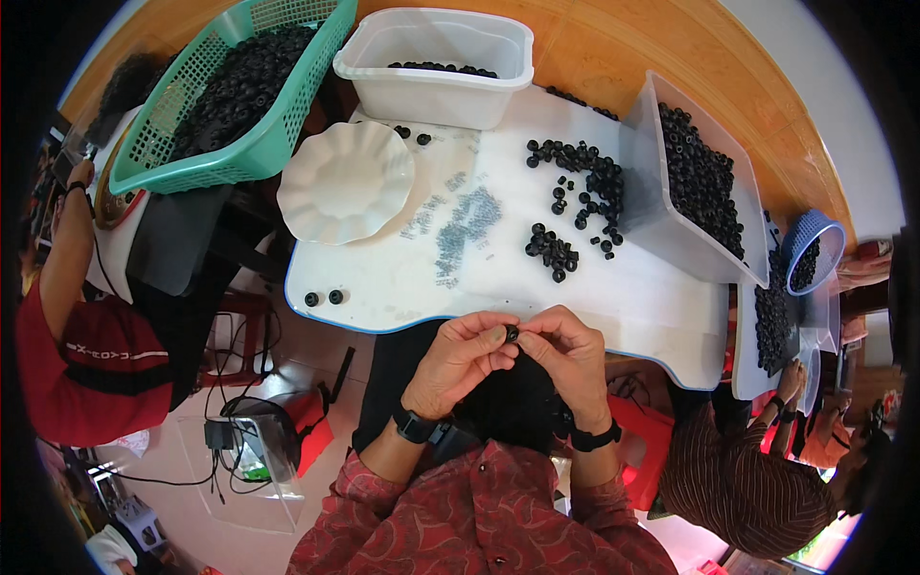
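My left hand (462, 356) and my right hand (565, 350) meet just below the near edge of the white table (632, 307). Together they pinch one small black ring-shaped part (512, 333) between the fingertips. Loose black rings lie in a cluster (553, 249) on the table ahead of my hands, with more spread (586, 177) further back. A patch of tiny grey metal pieces (465, 225) lies to the left of them. Both wrists wear dark bands.
A white scalloped plate (345, 182), a white tub (436, 67), a green basket (235, 96) and a clear bin (695, 182) hold or flank black rings. Two rings (323, 298) sit at the table's left edge. Other people sit at left (77, 355) and lower right (757, 479).
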{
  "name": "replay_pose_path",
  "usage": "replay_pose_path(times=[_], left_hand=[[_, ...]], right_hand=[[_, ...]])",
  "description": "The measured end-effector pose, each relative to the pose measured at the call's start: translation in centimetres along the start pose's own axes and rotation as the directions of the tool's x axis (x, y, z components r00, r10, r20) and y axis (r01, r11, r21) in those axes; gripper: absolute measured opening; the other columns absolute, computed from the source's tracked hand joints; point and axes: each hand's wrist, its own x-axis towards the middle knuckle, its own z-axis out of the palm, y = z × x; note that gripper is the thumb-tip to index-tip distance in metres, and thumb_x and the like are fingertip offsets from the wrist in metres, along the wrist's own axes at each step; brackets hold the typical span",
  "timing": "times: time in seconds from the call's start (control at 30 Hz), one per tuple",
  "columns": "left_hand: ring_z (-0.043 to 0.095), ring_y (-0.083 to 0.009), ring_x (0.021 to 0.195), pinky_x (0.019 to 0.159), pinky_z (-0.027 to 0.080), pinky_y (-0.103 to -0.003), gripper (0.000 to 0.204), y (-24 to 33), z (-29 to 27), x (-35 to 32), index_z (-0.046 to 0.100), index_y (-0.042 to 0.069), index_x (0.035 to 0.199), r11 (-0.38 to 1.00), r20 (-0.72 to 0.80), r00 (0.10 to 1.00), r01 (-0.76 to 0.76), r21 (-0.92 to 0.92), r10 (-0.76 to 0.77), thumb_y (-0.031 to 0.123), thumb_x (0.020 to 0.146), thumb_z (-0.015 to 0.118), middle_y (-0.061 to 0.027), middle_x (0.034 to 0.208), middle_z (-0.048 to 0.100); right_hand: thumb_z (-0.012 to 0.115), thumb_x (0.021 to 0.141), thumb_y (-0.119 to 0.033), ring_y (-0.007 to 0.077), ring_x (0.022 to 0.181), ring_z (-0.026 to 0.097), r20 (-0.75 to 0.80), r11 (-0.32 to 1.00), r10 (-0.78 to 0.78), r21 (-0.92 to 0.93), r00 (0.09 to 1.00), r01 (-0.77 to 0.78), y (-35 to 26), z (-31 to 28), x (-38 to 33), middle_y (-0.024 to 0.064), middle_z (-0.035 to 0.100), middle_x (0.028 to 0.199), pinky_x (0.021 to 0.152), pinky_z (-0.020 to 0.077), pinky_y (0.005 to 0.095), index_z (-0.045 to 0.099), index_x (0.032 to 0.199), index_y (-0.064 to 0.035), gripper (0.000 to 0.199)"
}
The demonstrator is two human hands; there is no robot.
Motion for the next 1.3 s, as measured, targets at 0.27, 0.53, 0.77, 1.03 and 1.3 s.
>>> replay_pose_path(times=[0.27, 0.53, 0.77, 1.03, 1.3], left_hand=[[0.069, -0.0175, 0.082, 0.073, 0.059, -0.029, 0.023, -0.6, 0.9, 0.0, 0.062, -0.004, 0.116, 0.995, -0.064, 0.997, -0.042, 0.09, 0.048, 0.004, 0.095, 0.059, -0.012, 0.098, 0.069], [0.07, -0.018, 0.087, 0.076, 0.061, -0.03, 0.023, -0.5, 0.5, -0.1, 0.061, -0.004, 0.118, 0.996, 0.012, 0.998, -0.062, 0.061, 0.061, 0.003, 0.096, 0.057, -0.0131, 0.103, 0.068], [0.069, -0.0184, 0.083, 0.073, 0.059, -0.029, 0.022, -0.3, 0.7, -0.1, 0.061, -0.005, 0.116, 0.999, -0.017, 0.999, -0.042, 0.026, 0.042, 0.005, 0.096, 0.057, -0.015, 0.101, 0.068], [0.069, -0.0174, 0.083, 0.073, 0.059, -0.028, 0.023, -0.2, 0.5, -0.1, 0.061, -0.005, 0.116, 0.999, -0.009, 1.0, -0.029, 0.019, 0.029, 0.005, 0.096, 0.058, -0.0148, 0.102, 0.068], [0.07, -0.0173, 0.086, 0.075, 0.06, -0.029, 0.023, -0.2, 0.1, -0.1, 0.061, -0.004, 0.117, 0.999, 0.021, 0.999, -0.032, 0.013, 0.031, 0.005, 0.097, 0.057, -0.0141, 0.103, 0.068]], right_hand=[[0.069, 0.085, 0.001, 0.0082, 0.075, 0.064, -0.075, 0.968, -0.104, -0.236, 0.992, 0.083, -0.7, 0.7, -0.4, 0.0042, 0.064, 0.084, 0.067, 0.0521, 0.023, 0.063, 0.089, -0.0001, 0.007], [0.07, 0.085, -0.002, 0.0076, 0.07, 0.062, -0.056, 0.981, -0.016, -0.193, 0.998, 0.005, -0.6, 0.0, -0.2, 0.0037, 0.063, 0.081, 0.064, 0.0506, 0.0227, 0.064, 0.087, 0.0002, 0.006], [0.071, 0.085, -0.004, 0.0094, 0.069, 0.059, -0.196, 0.913, -0.192, -0.396, 0.962, 0.102, 1.0, -2.1, 1.9, 0.0048, 0.062, 0.083, 0.062, 0.0481, 0.0237, 0.067, 0.089, 0.0001, 0.007], [0.067, 0.084, -0.002, 0.0205, 0.068, 0.062, -0.198, 0.771, -0.305, -0.626, 0.932, 0.119, 1.4, -1.6, 3.8, 0.0105, 0.058, 0.084, 0.061, 0.0494, 0.0305, 0.068, 0.104, -0.0033, 0.02], [0.067, 0.083, -0.007, 0.0252, 0.067, 0.062, -0.12, 0.56, -0.291, -0.826, 0.949, 0.068, 0.6, -1.1, 4.3, 0.0113, 0.056, 0.084, 0.06, 0.0485, 0.0353, 0.069, 0.107, -0.0097, 0.023]])
